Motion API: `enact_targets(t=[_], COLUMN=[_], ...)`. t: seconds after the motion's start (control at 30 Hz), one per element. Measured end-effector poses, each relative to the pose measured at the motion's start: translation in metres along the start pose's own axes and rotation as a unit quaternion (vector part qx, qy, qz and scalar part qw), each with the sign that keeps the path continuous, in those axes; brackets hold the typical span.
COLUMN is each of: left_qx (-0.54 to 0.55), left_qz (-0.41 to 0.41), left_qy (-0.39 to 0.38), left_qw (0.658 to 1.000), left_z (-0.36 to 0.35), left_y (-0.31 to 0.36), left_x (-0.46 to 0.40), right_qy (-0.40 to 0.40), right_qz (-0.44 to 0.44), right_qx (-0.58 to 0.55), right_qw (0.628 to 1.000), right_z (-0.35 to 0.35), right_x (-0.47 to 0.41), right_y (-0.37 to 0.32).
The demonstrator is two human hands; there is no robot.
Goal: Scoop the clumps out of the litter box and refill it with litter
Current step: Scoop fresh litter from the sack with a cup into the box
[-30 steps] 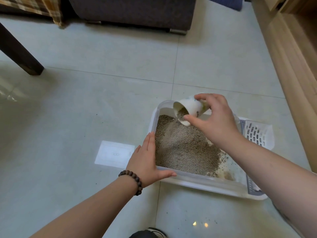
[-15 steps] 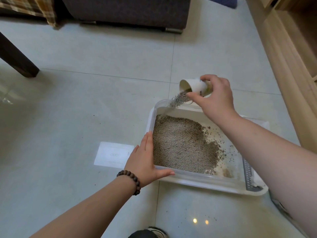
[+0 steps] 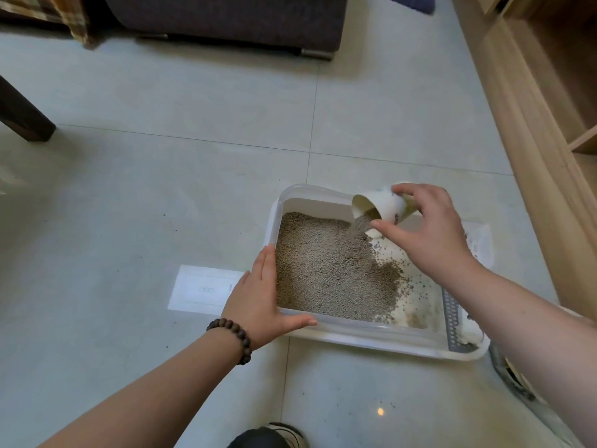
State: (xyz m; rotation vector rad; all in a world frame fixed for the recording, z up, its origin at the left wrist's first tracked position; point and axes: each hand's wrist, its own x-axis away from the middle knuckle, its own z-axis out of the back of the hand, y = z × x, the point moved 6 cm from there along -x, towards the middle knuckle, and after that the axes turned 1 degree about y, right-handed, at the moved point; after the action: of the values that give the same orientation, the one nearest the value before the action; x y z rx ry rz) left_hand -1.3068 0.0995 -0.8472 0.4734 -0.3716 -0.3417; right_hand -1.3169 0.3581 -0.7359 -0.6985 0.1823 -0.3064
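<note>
A translucent white litter box [image 3: 355,333] sits on the tiled floor. Grey-brown litter [image 3: 326,273] covers its left and middle; the right part shows bare white bottom with scattered grains. My right hand [image 3: 426,234] grips a white cup [image 3: 378,205] tipped mouth-down over the box's far side, and a stream of litter falls from it. My left hand [image 3: 261,295], a bead bracelet on its wrist, holds the box's near-left corner, thumb along the front rim. A grey slotted scoop [image 3: 454,321] lies at the box's right end, partly hidden by my right arm.
A white paper sheet [image 3: 202,289] lies on the floor left of the box. A dark sofa [image 3: 226,21] stands at the back, a dark table leg [image 3: 22,114] at the far left, wooden shelving [image 3: 542,92] along the right. My shoe [image 3: 271,436] shows at the bottom.
My right hand has carried the cup from the box's far-left corner to the right and lower, still pouring. The litter pile has spread. My left hand stays on the corner.
</note>
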Motion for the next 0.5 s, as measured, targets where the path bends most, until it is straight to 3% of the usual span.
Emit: enact_targets(t=[0.13, 0.27, 0.43, 0.5], left_qx=[0.004, 0.009, 0.009, 0.014], left_qz=[-0.004, -0.007, -0.006, -0.006], left_qy=[0.004, 0.007, 0.009, 0.011], left_qw=[1.0, 1.0, 1.0, 1.0], left_z=[0.001, 0.004, 0.005, 0.005], left_y=[0.002, 0.004, 0.006, 0.006], left_x=[0.0, 0.002, 0.002, 0.002], right_qy=[0.034, -0.038, 0.018, -0.012], right_qz=[-0.058, 0.007, -0.03, -0.005], right_qx=[0.015, 0.036, 0.032, 0.049], right_qw=[0.998, 0.999, 0.999, 0.999], right_z=[0.019, -0.003, 0.009, 0.004], right_x=[0.011, 0.042, 0.047, 0.056], right_y=[0.029, 0.027, 0.049, 0.048])
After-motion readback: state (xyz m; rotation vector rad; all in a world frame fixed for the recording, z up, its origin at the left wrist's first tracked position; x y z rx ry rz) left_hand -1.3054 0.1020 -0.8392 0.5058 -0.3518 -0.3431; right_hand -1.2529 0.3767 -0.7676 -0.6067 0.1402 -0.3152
